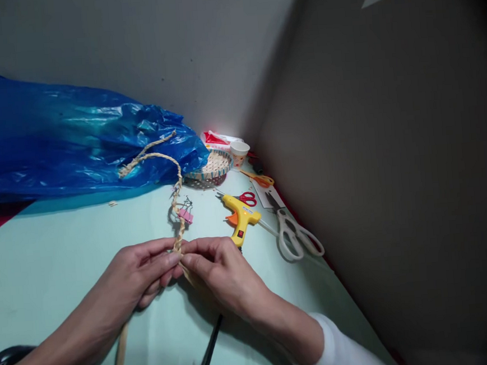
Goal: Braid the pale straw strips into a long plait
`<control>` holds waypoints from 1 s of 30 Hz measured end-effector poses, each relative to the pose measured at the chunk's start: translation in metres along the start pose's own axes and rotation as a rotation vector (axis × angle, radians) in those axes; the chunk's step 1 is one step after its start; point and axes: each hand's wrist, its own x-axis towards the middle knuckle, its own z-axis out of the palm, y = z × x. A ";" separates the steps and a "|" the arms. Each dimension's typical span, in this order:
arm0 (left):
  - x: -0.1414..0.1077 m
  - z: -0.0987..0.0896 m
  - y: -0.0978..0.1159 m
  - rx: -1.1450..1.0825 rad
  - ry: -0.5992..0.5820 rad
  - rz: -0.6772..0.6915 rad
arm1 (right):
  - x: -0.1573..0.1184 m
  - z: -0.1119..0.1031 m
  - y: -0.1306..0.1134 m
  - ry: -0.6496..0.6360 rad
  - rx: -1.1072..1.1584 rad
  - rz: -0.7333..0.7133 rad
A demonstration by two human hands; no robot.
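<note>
pale green tabletop [55, 253] meets grey walls [139, 39] in a corner.

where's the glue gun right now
In the head view, the glue gun lies on the table just beyond the right hand, left of the white scissors.

Glue gun [243, 216] yellow, bag [75, 139] blue

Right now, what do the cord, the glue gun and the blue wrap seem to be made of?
Cord: probably dried plant fiber, fairly matte; it is straw-pale, with uneven twists.
Glue gun: likely hard plastic, smooth, with an evenly yellow shell.
Blue wrap: thin, glossy plastic film, judging by its creases and bright highlights.
</note>
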 end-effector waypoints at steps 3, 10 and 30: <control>-0.001 0.001 0.002 0.136 0.074 0.102 | -0.006 -0.003 -0.006 0.001 -0.449 -0.136; -0.011 0.012 0.009 0.282 0.255 0.227 | -0.017 0.006 -0.002 0.092 -1.143 -0.453; -0.012 0.001 0.005 -0.173 -0.007 0.021 | -0.020 0.007 -0.009 0.192 -0.634 -0.383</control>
